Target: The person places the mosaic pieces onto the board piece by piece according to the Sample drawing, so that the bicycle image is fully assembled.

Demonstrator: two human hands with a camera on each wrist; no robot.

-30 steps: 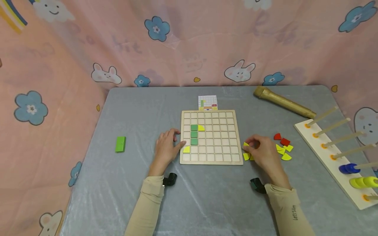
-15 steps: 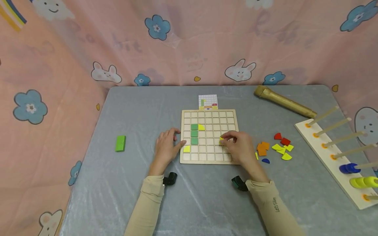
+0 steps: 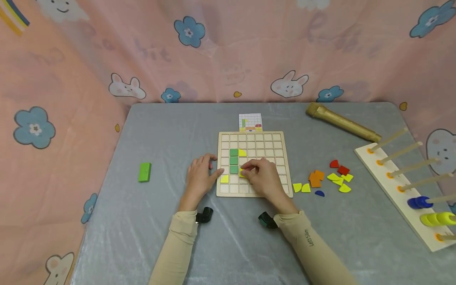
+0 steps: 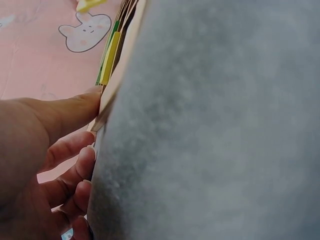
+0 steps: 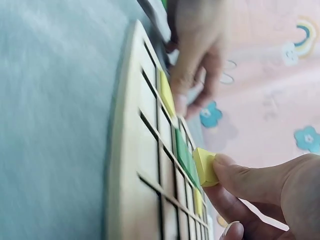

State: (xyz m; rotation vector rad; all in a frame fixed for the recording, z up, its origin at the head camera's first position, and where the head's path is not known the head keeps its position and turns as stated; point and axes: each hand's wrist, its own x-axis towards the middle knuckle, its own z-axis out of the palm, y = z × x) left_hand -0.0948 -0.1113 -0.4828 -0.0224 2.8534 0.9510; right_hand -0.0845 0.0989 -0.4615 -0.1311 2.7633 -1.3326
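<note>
Here we are at a grey table, a pink curtain hanging around it, printed with rabbits and blue flowers! Writing on the right sleeve reads "Let's Slim"; the curtain's pale lettering is too faint to make out. And there's the right hand, thumb and finger clamped on one yellow piece, over the wooden grid board, just right of the lowest green square; whether it touches the board, I cannot tell. The left hand rests relaxed against the board's left edge, thumb and fingers apart. Now the count: three green squares in a column, two seated yellow tiles, one patterned card behind. Out right, two yellow quarter-rounds, seemingly three orange pieces, one blue half-round, two red pieces, an overlapping yellow pile. Beyond, one gold tube and one rack, six pegs in sight; far left, one green block
</note>
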